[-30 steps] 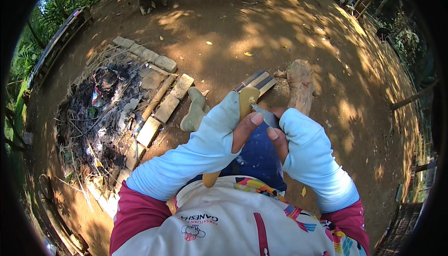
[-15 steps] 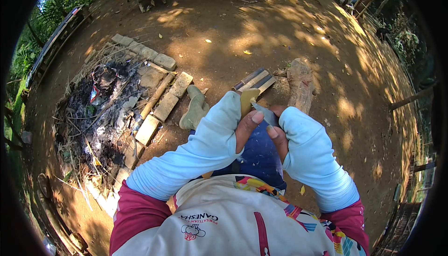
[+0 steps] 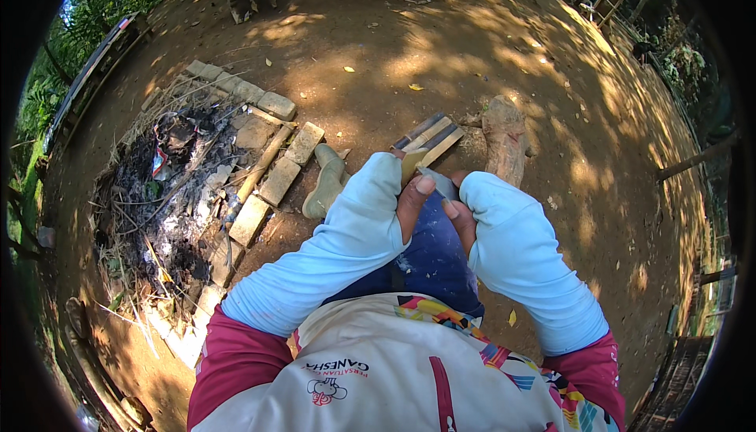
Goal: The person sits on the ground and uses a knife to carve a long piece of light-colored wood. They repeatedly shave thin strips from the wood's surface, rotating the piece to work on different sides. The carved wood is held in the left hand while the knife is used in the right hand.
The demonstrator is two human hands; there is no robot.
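Observation:
My left hand [image 3: 410, 205], mostly covered by a light blue sleeve, is closed round a tan strip [image 3: 411, 164] that looks like split bamboo or wood. Against it lies the grey blade of a knife [image 3: 442, 185]. My right hand [image 3: 463, 222] grips this knife, its thumb near the blade; the handle is hidden by fingers and sleeve. Both hands meet in front of my dark blue trousers [image 3: 429, 255]. Just beyond them on the ground rest several split bamboo pieces [image 3: 431, 137], side by side.
A log [image 3: 504, 137] lies beyond my right hand. To the left, an olive boot [image 3: 324, 188] stands beside blocks [image 3: 279, 181] edging a heap of ash and charred scraps [image 3: 169, 196]. A bamboo pole [image 3: 266, 163] lies along the blocks. Dry leaves dot the dirt ground [image 3: 370, 62].
The tan strip has turned and shows a narrower face. The knife blade has tilted and shifted slightly left, with my right hand moving a little left too.

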